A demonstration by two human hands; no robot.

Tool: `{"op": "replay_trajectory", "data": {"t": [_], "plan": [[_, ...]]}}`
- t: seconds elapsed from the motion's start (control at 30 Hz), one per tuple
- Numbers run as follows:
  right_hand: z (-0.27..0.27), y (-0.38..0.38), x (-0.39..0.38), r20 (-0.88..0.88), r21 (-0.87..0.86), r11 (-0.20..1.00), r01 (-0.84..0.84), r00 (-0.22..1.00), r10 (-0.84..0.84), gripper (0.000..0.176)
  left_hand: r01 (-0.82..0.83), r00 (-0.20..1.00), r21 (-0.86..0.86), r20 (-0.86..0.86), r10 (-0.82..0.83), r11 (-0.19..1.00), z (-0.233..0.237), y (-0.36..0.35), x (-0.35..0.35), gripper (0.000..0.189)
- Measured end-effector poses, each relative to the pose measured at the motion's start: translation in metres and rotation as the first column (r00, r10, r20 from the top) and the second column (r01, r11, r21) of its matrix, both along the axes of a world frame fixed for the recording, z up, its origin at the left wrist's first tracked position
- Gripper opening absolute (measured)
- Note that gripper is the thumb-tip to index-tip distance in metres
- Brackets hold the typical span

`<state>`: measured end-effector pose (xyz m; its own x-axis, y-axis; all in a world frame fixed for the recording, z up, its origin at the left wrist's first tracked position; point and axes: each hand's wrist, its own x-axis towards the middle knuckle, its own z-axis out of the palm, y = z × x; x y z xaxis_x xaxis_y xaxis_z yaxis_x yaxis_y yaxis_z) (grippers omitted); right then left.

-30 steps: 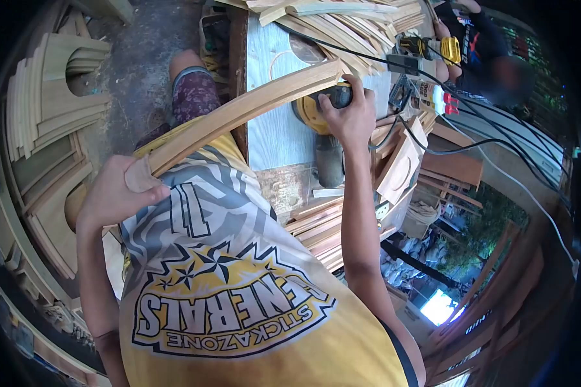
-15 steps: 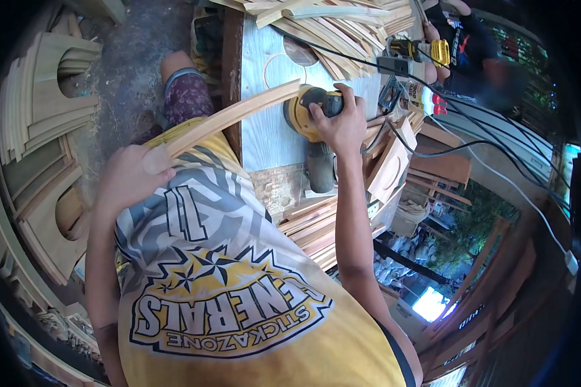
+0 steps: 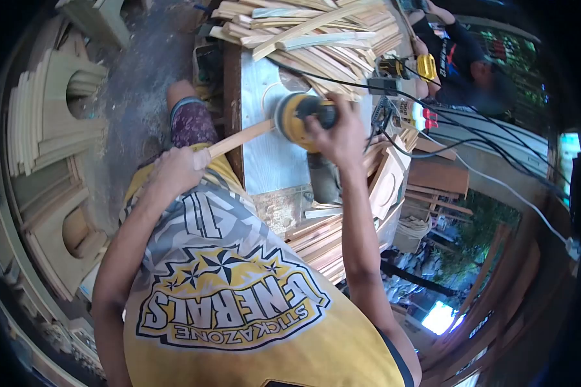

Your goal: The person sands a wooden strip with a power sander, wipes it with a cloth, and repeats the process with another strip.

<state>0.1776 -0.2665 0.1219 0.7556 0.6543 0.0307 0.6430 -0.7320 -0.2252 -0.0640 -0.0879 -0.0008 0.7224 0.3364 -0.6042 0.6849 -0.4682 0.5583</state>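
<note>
My left hand [image 3: 177,169] is closed around the near end of a narrow wooden strip [image 3: 242,138], close to my body. The strip slants up to the right, and its far end meets the yellow-and-black orbital sander [image 3: 297,121]. My right hand [image 3: 339,137] grips the sander by its black top, with the pad side turned left toward the strip. A dark dust canister [image 3: 324,179] hangs from the sander. Below them lies a pale blue-grey board [image 3: 265,169] on the workbench. Where strip and pad touch is partly hidden.
Wooden strips [image 3: 329,39] lie heaped at the bench's far end, with more strips [image 3: 319,242] on the near right. Black cables [image 3: 458,106] cross on the right. A yellow power tool [image 3: 426,66] stands near another person [image 3: 461,61]. Cut wooden panels [image 3: 39,122] are stacked left.
My left hand has moved right and up, bringing the strip across with it, so less of the strip shows. The sander has tilted and shifted slightly left in my right hand.
</note>
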Motion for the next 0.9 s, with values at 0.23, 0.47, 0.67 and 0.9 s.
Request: {"op": "replay_trajectory", "data": {"t": [0.23, 0.47, 0.67, 0.9], "plan": [[-0.01, 0.033, -0.085, -0.125, -0.093, 0.967, -0.238, 0.966, 0.226, 0.05, 0.007, 1.0, -0.07, 0.015, -0.006, 0.997, -0.002, 0.003, 0.016, 0.034], [-0.011, 0.033, -0.065, -0.073, -0.131, 0.989, -0.063, 0.996, 0.054, 0.051, 0.096, 0.994, -0.104, 0.069, -0.089, 0.99, -0.005, 0.005, 0.005, 0.04], [-0.016, -0.003, 0.0, -0.093, -0.096, 0.935, 0.34, 0.933, -0.348, 0.055, 0.209, 0.978, 0.057, -0.01, -0.209, 0.976, 0.005, 0.053, -0.05, 0.051], [-0.035, -0.033, 0.012, 0.026, -0.081, 0.815, 0.574, 0.818, -0.574, 0.066, -0.071, 0.997, 0.119, 0.02, 0.069, 0.99, 0.038, 0.164, -0.112, 0.039]]}}
